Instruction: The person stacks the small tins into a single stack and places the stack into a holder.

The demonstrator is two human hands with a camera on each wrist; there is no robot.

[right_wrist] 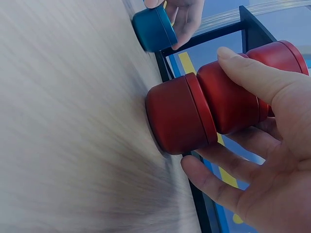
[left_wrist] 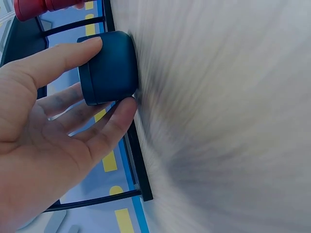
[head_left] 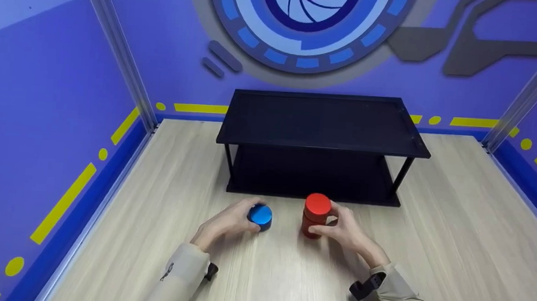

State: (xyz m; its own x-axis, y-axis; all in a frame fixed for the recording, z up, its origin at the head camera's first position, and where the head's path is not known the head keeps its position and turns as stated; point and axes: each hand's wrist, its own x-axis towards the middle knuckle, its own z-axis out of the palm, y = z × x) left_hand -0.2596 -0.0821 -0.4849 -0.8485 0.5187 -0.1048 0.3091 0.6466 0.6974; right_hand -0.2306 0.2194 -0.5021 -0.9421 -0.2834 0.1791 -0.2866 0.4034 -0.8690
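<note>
My left hand point(head_left: 231, 218) holds a small round blue tin point(head_left: 260, 214) with a lid, thumb on one side and fingers round the other. The tin stands upright on the wooden table. In the left wrist view the thumb lies across the lid seam of the blue tin point(left_wrist: 111, 68). To its right, my right hand point(head_left: 347, 228) grips a stack of three red lidded tins point(head_left: 316, 211). The right wrist view shows its thumb on the middle red tin point(right_wrist: 226, 99), fingers behind. The bottom red tin point(right_wrist: 177, 116) rests at the table surface.
A black two-tier shelf point(head_left: 318, 121) stands just behind both hands, its lower tier close to the tins. Blue patterned walls point(head_left: 63, 108) with metal corner posts enclose the wooden table point(head_left: 452, 220) at the back and sides.
</note>
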